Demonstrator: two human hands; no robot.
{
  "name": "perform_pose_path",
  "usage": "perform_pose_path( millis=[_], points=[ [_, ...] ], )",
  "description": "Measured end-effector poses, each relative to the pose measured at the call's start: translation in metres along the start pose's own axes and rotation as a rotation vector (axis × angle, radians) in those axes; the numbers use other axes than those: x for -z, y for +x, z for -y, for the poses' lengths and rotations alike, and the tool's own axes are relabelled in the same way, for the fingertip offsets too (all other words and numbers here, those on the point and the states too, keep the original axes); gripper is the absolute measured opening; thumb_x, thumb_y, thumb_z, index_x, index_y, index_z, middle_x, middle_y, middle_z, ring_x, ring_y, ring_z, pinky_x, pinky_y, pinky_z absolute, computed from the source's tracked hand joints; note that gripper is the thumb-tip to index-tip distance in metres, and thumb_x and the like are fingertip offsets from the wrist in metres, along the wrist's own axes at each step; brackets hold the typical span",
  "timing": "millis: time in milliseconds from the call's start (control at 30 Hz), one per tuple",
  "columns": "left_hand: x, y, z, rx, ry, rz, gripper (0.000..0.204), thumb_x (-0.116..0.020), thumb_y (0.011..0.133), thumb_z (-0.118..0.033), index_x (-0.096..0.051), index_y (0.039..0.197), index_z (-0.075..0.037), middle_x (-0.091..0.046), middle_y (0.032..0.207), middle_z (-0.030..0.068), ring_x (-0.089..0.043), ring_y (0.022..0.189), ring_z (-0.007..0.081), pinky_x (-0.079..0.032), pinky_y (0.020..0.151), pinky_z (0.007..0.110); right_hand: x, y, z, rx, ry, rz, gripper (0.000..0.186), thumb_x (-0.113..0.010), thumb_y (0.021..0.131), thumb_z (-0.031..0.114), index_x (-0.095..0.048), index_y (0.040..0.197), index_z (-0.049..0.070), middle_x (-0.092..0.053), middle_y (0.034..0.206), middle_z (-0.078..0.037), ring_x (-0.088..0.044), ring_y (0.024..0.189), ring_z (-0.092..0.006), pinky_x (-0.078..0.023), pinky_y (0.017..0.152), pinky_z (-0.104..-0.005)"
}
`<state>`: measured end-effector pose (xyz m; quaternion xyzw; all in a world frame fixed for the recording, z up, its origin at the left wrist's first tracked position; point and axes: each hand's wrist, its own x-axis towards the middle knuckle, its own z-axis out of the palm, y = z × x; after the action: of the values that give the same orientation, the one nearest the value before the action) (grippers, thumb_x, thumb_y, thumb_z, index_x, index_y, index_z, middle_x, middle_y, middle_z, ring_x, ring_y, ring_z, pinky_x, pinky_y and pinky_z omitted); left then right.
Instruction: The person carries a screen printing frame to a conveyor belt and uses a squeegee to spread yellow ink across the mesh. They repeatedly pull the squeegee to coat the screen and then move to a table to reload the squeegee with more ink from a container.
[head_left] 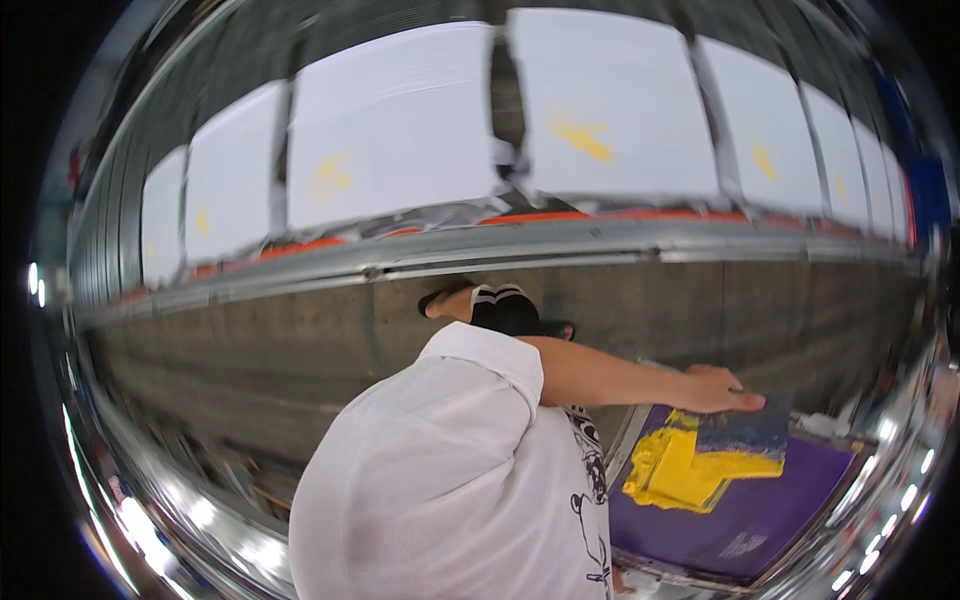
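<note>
My left hand (pixel 722 389) reaches out to the right from a white sleeve, its fingers closed on the edge of a dark, flat rectangular scraper (pixel 745 425). The scraper is over a purple printing screen (pixel 800 500) and beside a thick, uneven patch of yellow ink (pixel 665 470). Part of the screen's framed edge shows around the purple mesh. At the lower edge, by the screen's near corner, a small bit of skin is probably my right hand (pixel 622 581); my shirt and the picture's edge hide its fingers.
White fabric pieces (pixel 400 120) with yellow marks lie in a row along a long table at the back. A metal rail (pixel 600 240) with an orange-red strip runs along its near edge. Grey floor (pixel 250 370) lies between. Another shiny metal rail (pixel 200 510) curves along the lower left.
</note>
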<state>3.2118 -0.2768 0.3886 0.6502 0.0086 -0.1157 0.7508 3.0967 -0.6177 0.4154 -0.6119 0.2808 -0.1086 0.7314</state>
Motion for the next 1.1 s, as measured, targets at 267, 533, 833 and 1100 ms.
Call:
perform_pose_path(
  millis=[267, 533, 833, 1100],
  points=[
    [0.013, -0.15, -0.061, -0.021, 0.051, -0.552, 0.096, -0.042, 0.083, -0.093, -0.077, 0.119, -0.011, -0.074, 0.104, 0.015, -0.07, 0.105, 0.0302, -0.052, 0.091, 0.04, -0.053, 0.015, -0.017, -0.154, 0.011, 0.364, 0.089, -0.052, 0.094, 0.071, -0.04, 0.154, 0.007, -0.046, 0.153, -0.018, -0.044, 0.14, -0.038, -0.032, 0.119, -0.0557],
    [0.05, -0.232, -0.072, -0.052, -0.074, -0.607, 0.098, -0.041, 0.087, -0.089, -0.077, 0.111, -0.001, -0.065, 0.119, 0.0195, -0.063, 0.113, 0.0346, -0.049, 0.093, 0.04, -0.077, -0.019, -0.007, -0.158, -0.049, 0.407, 0.087, -0.053, 0.094, 0.07, -0.041, 0.154, 0.008, -0.046, 0.152, -0.018, -0.045, 0.139, -0.0377, -0.034, 0.118, -0.0555],
    [0.083, -0.272, -0.071, -0.061, -0.418, -0.447, 0.08, -0.048, 0.091, -0.081, -0.078, 0.097, -0.008, -0.066, 0.106, 0.0182, -0.066, 0.099, 0.0328, -0.05, 0.086, 0.042, -0.094, -0.089, 0.028, -0.074, -0.202, 0.266, 0.085, -0.055, 0.094, 0.068, -0.042, 0.153, 0.009, -0.047, 0.151, -0.018, -0.045, 0.138, -0.0374, -0.035, 0.117, -0.0553],
    [0.115, -0.275, -0.066, -0.093, -0.488, -0.542, 0.069, -0.059, 0.087, -0.073, -0.077, 0.091, -0.007, -0.065, 0.104, 0.022, -0.065, 0.099, 0.04, -0.051, 0.085, 0.05, -0.127, -0.138, 0.019, -0.028, -0.324, 0.201, 0.083, -0.056, 0.094, 0.067, -0.042, 0.152, 0.01, -0.047, 0.15, -0.017, -0.046, 0.137, -0.0372, -0.036, 0.116, -0.0551]
  ],
)
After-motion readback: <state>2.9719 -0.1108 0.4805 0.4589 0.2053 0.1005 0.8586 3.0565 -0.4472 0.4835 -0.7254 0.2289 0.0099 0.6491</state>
